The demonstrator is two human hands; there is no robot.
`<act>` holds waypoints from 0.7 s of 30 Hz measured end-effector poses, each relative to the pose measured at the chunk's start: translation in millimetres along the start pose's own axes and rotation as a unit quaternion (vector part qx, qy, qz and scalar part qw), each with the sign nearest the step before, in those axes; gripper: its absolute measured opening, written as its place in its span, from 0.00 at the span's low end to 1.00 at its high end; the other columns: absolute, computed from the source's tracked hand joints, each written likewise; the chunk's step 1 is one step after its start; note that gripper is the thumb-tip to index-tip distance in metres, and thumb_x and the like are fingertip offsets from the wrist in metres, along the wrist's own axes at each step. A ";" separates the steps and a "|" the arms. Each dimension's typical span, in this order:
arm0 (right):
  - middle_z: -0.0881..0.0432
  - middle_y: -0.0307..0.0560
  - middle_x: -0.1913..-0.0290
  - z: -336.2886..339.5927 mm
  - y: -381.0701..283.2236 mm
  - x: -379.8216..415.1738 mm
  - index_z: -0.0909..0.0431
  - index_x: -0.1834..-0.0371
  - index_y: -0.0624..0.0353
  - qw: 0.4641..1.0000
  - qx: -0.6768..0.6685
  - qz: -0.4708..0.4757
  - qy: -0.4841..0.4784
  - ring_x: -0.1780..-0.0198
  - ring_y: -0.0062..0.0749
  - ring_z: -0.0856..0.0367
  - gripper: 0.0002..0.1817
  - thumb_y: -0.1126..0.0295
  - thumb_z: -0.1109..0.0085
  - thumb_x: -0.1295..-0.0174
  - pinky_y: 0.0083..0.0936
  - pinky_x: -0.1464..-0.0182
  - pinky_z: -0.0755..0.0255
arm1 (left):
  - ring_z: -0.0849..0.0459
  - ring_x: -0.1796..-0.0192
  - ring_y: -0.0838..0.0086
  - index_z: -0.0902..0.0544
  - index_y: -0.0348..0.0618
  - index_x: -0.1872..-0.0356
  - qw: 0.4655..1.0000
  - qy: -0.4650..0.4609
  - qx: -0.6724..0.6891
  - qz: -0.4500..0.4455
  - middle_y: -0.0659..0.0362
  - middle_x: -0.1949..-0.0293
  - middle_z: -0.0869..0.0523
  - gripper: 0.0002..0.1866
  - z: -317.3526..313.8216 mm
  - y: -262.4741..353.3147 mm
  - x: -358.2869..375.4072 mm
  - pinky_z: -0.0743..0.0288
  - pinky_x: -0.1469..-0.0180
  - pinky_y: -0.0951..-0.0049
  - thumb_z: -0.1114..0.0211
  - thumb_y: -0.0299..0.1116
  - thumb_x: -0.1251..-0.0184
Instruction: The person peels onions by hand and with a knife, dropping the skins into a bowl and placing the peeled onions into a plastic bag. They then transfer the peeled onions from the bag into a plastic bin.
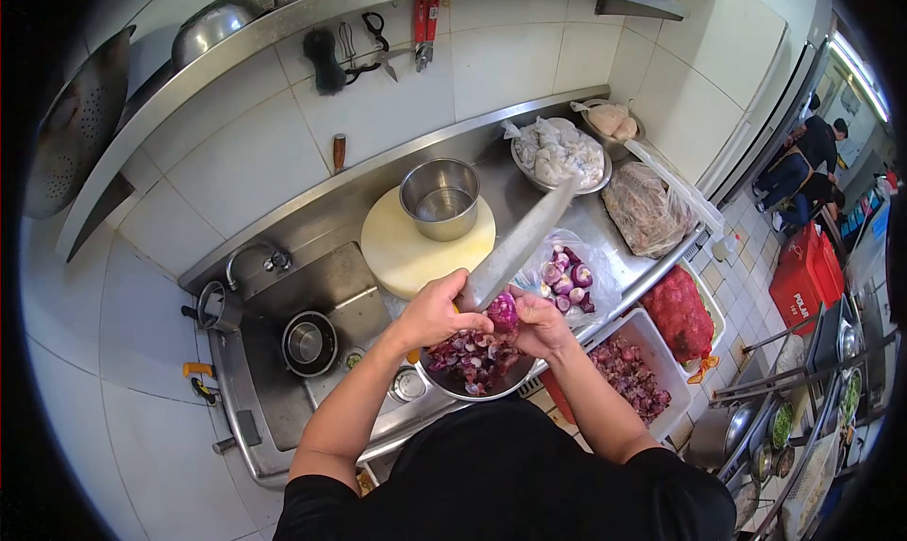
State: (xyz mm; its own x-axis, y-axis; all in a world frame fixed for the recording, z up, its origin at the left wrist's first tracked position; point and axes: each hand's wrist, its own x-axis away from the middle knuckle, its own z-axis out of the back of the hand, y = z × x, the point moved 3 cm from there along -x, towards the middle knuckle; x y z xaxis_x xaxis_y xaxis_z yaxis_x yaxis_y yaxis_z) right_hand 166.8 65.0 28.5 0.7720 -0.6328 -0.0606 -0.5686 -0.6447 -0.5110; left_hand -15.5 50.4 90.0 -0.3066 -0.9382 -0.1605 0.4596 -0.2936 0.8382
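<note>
Left hand (435, 314): closed round the knife (524, 241), handle mostly hidden; blade angled up and away.
Right hand (545, 326): half curled, fingers on the onion (504, 311).
Onion: between both hands, above the bowl (475, 395); bright purple, probably part-peeled, though fingers cover much of it.
Bowl: purple skins inside; rim close to the person's front.
Round board (380, 248): beyond left hand, pot (439, 222) on top.
Onion bag (605, 274): just beyond right hand; narrow gap.
Sink basin (274, 399): wider room, left of left forearm.

top (510, 475): black fabric | sleeves (316, 505): black, short | forearms (345, 404): bare | left hand (436, 316): bare | right hand (542, 326): bare
</note>
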 end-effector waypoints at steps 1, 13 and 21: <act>0.24 0.53 0.41 -1.2 -0.1 0.2 0.42 0.30 0.66 1.000 0.011 0.002 0.023 0.44 0.38 0.21 0.33 0.64 0.41 0.34 0.38 0.43 0.25 | 0.25 0.71 0.68 0.27 0.36 0.66 1.000 0.000 0.000 0.000 0.54 0.74 0.23 0.34 -1.0 1.5 0.2 0.30 0.66 0.67 0.21 0.55 0.57; 0.26 0.52 0.40 -12.3 -8.4 0.9 0.41 0.32 0.68 0.990 0.135 0.009 0.032 0.41 0.34 0.24 0.30 0.65 0.44 0.31 0.31 0.38 0.29 | 0.24 0.68 0.57 0.30 0.36 0.68 0.998 -0.018 -0.061 -0.003 0.50 0.73 0.24 0.37 4.3 7.2 -6.0 0.30 0.64 0.63 0.18 0.55 0.66; 0.25 0.50 0.42 -12.4 -8.5 4.3 0.39 0.33 0.69 0.983 0.156 -0.025 0.095 0.42 0.33 0.24 0.27 0.68 0.45 0.31 0.30 0.38 0.31 | 0.22 0.67 0.52 0.27 0.37 0.68 0.993 -0.019 -0.109 -0.043 0.48 0.72 0.22 0.32 6.5 5.6 -3.6 0.30 0.65 0.60 0.25 0.57 0.54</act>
State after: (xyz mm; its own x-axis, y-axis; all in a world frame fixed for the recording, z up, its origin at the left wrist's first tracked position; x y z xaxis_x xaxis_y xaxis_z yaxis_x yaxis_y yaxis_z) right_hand 171.4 62.5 43.2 0.7128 -0.6913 0.1182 -0.3930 -0.5333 -0.7491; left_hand -17.3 53.4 98.7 -0.3827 -0.9012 -0.2036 0.5988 -0.4097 0.6881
